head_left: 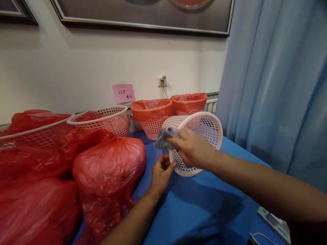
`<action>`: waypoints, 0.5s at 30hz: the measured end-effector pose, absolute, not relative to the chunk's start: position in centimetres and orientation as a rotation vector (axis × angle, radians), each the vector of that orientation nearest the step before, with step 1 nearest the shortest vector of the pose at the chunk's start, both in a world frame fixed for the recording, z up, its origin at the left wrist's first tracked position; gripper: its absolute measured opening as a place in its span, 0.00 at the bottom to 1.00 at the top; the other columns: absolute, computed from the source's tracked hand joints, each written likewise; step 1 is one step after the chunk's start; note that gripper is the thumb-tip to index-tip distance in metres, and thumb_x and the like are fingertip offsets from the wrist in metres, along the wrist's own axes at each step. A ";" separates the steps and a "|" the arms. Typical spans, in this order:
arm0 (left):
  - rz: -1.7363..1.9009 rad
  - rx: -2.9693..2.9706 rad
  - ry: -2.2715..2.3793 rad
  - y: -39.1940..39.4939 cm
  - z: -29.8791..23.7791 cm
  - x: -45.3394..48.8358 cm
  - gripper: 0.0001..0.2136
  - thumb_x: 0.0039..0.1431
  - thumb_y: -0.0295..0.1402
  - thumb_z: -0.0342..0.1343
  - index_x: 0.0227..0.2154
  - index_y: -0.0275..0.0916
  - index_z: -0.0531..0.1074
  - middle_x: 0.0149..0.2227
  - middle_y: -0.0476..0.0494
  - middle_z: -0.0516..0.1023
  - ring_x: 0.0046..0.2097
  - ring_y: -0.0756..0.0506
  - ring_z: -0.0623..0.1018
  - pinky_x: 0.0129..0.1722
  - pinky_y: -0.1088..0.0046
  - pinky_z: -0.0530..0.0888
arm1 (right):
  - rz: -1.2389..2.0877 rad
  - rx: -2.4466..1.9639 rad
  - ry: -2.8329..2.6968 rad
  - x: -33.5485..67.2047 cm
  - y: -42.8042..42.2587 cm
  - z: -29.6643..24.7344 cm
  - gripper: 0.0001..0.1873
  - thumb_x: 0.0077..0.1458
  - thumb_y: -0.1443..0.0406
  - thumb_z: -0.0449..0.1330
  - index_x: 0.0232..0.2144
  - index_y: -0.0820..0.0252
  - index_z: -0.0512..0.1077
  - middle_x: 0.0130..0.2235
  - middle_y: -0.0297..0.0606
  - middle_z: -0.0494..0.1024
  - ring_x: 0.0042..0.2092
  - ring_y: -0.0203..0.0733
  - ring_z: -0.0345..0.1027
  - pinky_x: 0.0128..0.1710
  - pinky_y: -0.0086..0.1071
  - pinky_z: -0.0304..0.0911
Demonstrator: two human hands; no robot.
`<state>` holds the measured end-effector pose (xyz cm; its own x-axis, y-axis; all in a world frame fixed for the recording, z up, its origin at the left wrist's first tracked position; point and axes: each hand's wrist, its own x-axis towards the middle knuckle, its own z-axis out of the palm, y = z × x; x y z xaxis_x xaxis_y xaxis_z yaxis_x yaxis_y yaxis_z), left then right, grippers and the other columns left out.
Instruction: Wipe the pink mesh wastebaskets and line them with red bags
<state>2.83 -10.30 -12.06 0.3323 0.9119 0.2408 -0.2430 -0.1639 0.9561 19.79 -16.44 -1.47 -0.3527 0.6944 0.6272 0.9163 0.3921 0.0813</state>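
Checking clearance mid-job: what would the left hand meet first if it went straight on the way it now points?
The tipped pale-pink lattice basket, right ahead of the left hand; the thumb seems to touch its rim, though depth is unclear.

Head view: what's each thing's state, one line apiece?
Tipped basket: held tilted over, unlined.
Left hand: gripping tipped basket's rim.
Right hand: clutching grey cloth.
Grey cloth: bunched.
Wall socket: plugged into.
Blue curtain: hanging in folds.
Pink card: handwritten on.
Basket below socket: upright, lined in red.
Basket nearest curtain: upright, lined in red.
Basket below card: upright, red plastic inside.
Front red bag: bulging, contents unclear.
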 end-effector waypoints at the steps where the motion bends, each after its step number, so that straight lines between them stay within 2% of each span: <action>1: 1.168 1.366 0.678 -10.4 -12.0 2.8 0.15 0.44 0.37 0.72 0.31 0.38 0.73 0.28 0.52 0.74 0.30 0.50 0.72 0.32 0.77 0.70 | -0.598 -1.402 -2.013 21.5 -16.0 -0.8 0.28 0.53 0.71 0.58 0.58 0.57 0.69 0.56 0.47 0.72 0.48 0.52 0.68 0.47 0.44 0.68; 3: 1.163 1.405 0.678 -10.5 -12.2 2.6 0.14 0.47 0.38 0.71 0.30 0.39 0.72 0.28 0.52 0.73 0.30 0.51 0.71 0.32 0.77 0.69 | -0.553 -1.481 -1.686 25.6 -15.0 -0.1 0.28 0.52 0.71 0.58 0.57 0.57 0.70 0.55 0.48 0.72 0.50 0.53 0.69 0.51 0.47 0.67; 5: 1.148 1.447 0.681 -10.4 -12.6 2.3 0.13 0.49 0.39 0.69 0.29 0.39 0.71 0.27 0.52 0.72 0.31 0.50 0.71 0.32 0.76 0.69 | -0.369 -1.602 -1.305 29.7 -14.4 -1.1 0.26 0.49 0.68 0.60 0.53 0.55 0.73 0.50 0.44 0.76 0.49 0.54 0.71 0.51 0.48 0.67; 8: 1.125 1.521 0.678 -10.2 -13.2 2.0 0.13 0.51 0.40 0.67 0.27 0.39 0.70 0.28 0.52 0.72 0.32 0.49 0.71 0.35 0.75 0.70 | 0.325 -1.617 -0.731 33.7 -14.8 -5.3 0.16 0.43 0.66 0.64 0.39 0.59 0.77 0.36 0.38 0.80 0.43 0.50 0.74 0.46 0.41 0.70; 11: 1.098 1.570 0.667 -10.0 -13.5 2.1 0.12 0.52 0.40 0.67 0.28 0.39 0.71 0.28 0.51 0.72 0.33 0.48 0.72 0.36 0.74 0.71 | 0.615 -1.588 -0.585 33.5 -16.7 -10.7 0.10 0.44 0.64 0.61 0.32 0.61 0.75 0.29 0.40 0.80 0.32 0.47 0.76 0.34 0.38 0.73; 15: 1.095 1.554 0.649 -10.1 -13.5 2.4 0.11 0.53 0.40 0.67 0.31 0.39 0.73 0.31 0.50 0.75 0.36 0.47 0.74 0.39 0.72 0.72 | 0.918 -1.517 -0.494 29.6 -19.2 -15.5 0.07 0.46 0.62 0.61 0.27 0.62 0.75 0.27 0.44 0.81 0.28 0.46 0.76 0.29 0.37 0.73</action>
<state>2.41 -10.14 -13.54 0.4285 0.8495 0.3077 -0.1380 -0.2750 0.9515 29.65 -19.15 -15.47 0.5937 0.7610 -0.2616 -0.2003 -0.1751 -0.9640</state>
